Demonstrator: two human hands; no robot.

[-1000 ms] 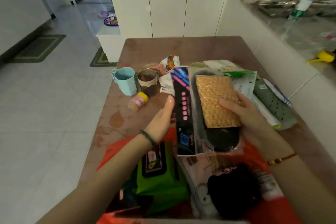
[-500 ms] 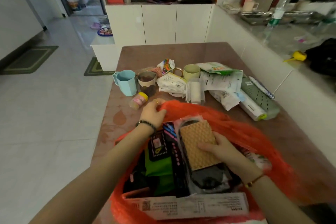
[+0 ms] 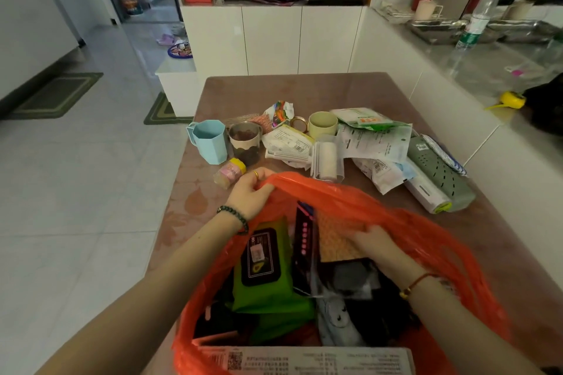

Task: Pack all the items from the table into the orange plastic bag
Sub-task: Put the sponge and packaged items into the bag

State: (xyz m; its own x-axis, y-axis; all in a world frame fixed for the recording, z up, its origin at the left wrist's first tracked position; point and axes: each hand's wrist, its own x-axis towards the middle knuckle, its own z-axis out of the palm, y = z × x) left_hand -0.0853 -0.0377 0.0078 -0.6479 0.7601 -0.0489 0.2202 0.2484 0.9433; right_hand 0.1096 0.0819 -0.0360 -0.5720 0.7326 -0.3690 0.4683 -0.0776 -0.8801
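Orange plastic bag [image 3: 380, 207], half full: left hand [image 3: 249, 192] pinches its rim; right hand [image 3: 376, 242] lies on a packet [image 3: 335, 242] inside (fingers' hold unclear); cups [image 3: 210, 141], wrappers [image 3: 289, 143] wait on table [image 3: 304, 91].

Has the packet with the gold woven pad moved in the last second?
Yes. It was up level with the blue cup; now the packet sits lower and nearer the person, inside the orange bag, under the right hand.

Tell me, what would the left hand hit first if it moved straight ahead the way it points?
Likely the white barcoded packet, past the orange bag rim the left hand grips; the yellow-lidded jar sits just left of that line. Depth unclear.
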